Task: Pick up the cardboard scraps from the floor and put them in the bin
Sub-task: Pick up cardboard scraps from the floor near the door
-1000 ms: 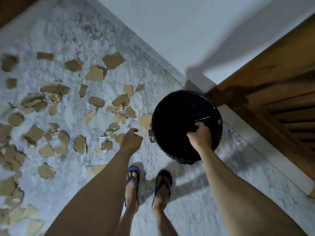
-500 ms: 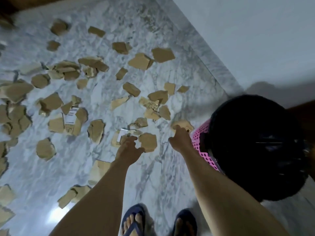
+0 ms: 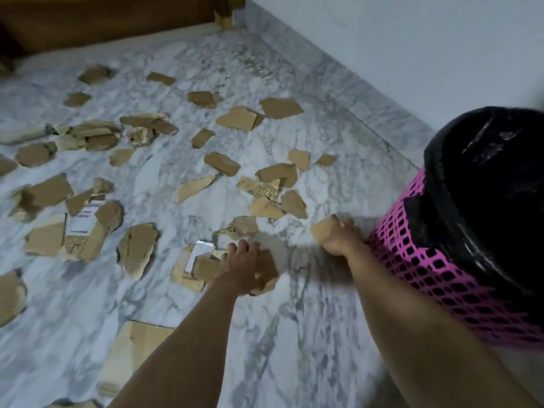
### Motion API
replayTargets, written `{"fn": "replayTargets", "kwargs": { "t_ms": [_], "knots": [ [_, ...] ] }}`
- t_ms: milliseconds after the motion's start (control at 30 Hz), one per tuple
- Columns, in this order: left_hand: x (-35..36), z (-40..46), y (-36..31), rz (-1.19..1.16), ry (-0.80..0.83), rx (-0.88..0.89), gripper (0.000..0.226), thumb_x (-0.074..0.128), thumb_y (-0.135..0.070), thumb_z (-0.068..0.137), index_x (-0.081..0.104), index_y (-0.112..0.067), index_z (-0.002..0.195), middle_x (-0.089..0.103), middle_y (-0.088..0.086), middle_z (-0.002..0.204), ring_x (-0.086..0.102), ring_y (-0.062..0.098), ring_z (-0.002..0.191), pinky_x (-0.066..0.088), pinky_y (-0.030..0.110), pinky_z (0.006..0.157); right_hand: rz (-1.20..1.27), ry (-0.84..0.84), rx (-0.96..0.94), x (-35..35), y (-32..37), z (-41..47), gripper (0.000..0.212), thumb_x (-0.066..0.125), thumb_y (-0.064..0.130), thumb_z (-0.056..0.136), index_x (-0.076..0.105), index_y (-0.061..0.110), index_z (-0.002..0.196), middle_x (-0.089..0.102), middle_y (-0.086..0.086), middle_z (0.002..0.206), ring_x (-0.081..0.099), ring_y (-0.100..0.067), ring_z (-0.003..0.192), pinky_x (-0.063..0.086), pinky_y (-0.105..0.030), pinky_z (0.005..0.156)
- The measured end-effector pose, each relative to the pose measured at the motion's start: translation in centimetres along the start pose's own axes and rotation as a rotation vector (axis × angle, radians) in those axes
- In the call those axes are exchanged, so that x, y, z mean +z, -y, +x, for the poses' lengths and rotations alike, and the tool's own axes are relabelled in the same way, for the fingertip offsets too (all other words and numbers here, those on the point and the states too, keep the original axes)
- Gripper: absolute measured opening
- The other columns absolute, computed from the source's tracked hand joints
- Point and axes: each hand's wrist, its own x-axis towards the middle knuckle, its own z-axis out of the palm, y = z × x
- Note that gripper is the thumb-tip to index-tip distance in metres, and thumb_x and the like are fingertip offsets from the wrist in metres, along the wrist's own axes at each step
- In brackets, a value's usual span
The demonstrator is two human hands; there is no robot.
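Several brown cardboard scraps lie scattered over the marble floor. A pink lattice bin lined with a black bag stands at the right. My left hand is down on a scrap near the middle, fingers curled over its edge. My right hand grips a small tan scrap just left of the bin's side. Both hands are blurred by motion.
A grey-white wall with a marble skirting runs along the right. Dark wooden furniture closes off the far side. A large flat cardboard piece lies near my left forearm.
My right hand left the bin's rim, reached down to the floor and took hold of a scrap. My left hand went lower onto a scrap. The view dropped closer to the floor.
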Motion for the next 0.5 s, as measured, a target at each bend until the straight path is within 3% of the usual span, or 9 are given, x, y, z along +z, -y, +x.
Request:
{"fn": "replayTargets", "kwargs": {
  "t_ms": [100, 167, 233, 300, 367, 433, 500],
  "knots": [
    [-0.2, -1.2, 0.4, -0.111, -0.039, -0.073, 0.078, 0.075, -0.044, 0.084, 0.037, -0.014, 0.145, 0.050, 0.011, 0.136, 0.046, 0.031, 0.127, 0.041, 0.040, 0.104, 0.030, -0.012, 0.006, 0.1, -0.6, -1.2, 0.091, 0.068, 0.024, 0.089, 0.008, 0.016, 0.157, 0.031, -0.022, 0.150, 0.034, -0.042, 0.137, 0.039, -0.042, 0.101],
    [-0.2, -3.0, 1.1, -0.216, -0.088, -0.099, 0.058, 0.069, -0.044, 0.087, 0.053, -0.012, 0.132, 0.062, 0.011, 0.125, 0.055, 0.030, 0.121, 0.043, 0.039, 0.098, 0.128, 0.044, 0.005, 0.7, -0.5, -2.6, 0.085, 0.074, 0.025, 0.085, 0.023, 0.013, 0.152, 0.047, -0.022, 0.140, 0.048, -0.038, 0.126, 0.045, -0.036, 0.089],
    [-0.6, -4.9, 2.0, -0.334, -0.139, -0.134, 0.043, 0.068, -0.040, 0.088, 0.065, -0.015, 0.121, 0.067, 0.010, 0.115, 0.059, 0.030, 0.117, 0.044, 0.037, 0.095, 0.295, 0.085, -0.012, 1.3, 0.0, -3.7, 0.080, 0.086, 0.025, 0.076, 0.041, 0.013, 0.141, 0.053, -0.012, 0.134, 0.053, -0.030, 0.121, 0.048, -0.034, 0.091],
    [-1.3, -6.1, 3.3, -0.312, -0.174, -0.202, 0.039, 0.065, -0.045, 0.087, 0.068, -0.019, 0.117, 0.059, 0.009, 0.119, 0.051, 0.031, 0.121, 0.038, 0.041, 0.099, 0.452, 0.124, -0.051, 1.4, 1.4, -4.8, 0.082, 0.091, 0.021, 0.071, 0.044, 0.014, 0.137, 0.052, -0.004, 0.132, 0.051, -0.024, 0.122, 0.044, -0.031, 0.094],
    [-1.9, -6.2, 4.6, -0.251, -0.160, -0.274, 0.046, 0.064, -0.054, 0.086, 0.069, -0.022, 0.118, 0.044, 0.008, 0.136, 0.035, 0.033, 0.132, 0.030, 0.047, 0.107, 0.544, 0.145, -0.088, 1.1, 3.1, -5.4, 0.088, 0.092, 0.018, 0.069, 0.041, 0.014, 0.141, 0.051, -0.006, 0.136, 0.049, -0.023, 0.122, 0.042, -0.030, 0.094],
    [-2.3, -5.6, 5.5, -0.288, -0.130, -0.308, 0.049, 0.065, -0.060, 0.084, 0.068, -0.030, 0.123, 0.022, 0.005, 0.158, 0.015, 0.037, 0.146, 0.021, 0.053, 0.116, 0.547, 0.155, -0.135, 0.8, 4.8, -5.6, 0.093, 0.091, 0.017, 0.069, 0.037, 0.016, 0.145, 0.049, -0.006, 0.141, 0.047, -0.022, 0.121, 0.040, -0.030, 0.091],
    [-2.0, -4.9, 6.1, -0.319, -0.067, -0.316, 0.058, 0.069, -0.059, 0.082, 0.060, -0.033, 0.134, 0.004, 0.004, 0.166, 0.002, 0.039, 0.152, 0.016, 0.055, 0.119, 0.502, 0.177, -0.174, 0.9, 6.0, -5.8, 0.099, 0.090, 0.017, 0.071, 0.031, 0.017, 0.151, 0.045, -0.005, 0.145, 0.045, -0.025, 0.128, 0.037, -0.030, 0.091]
  ]
}}
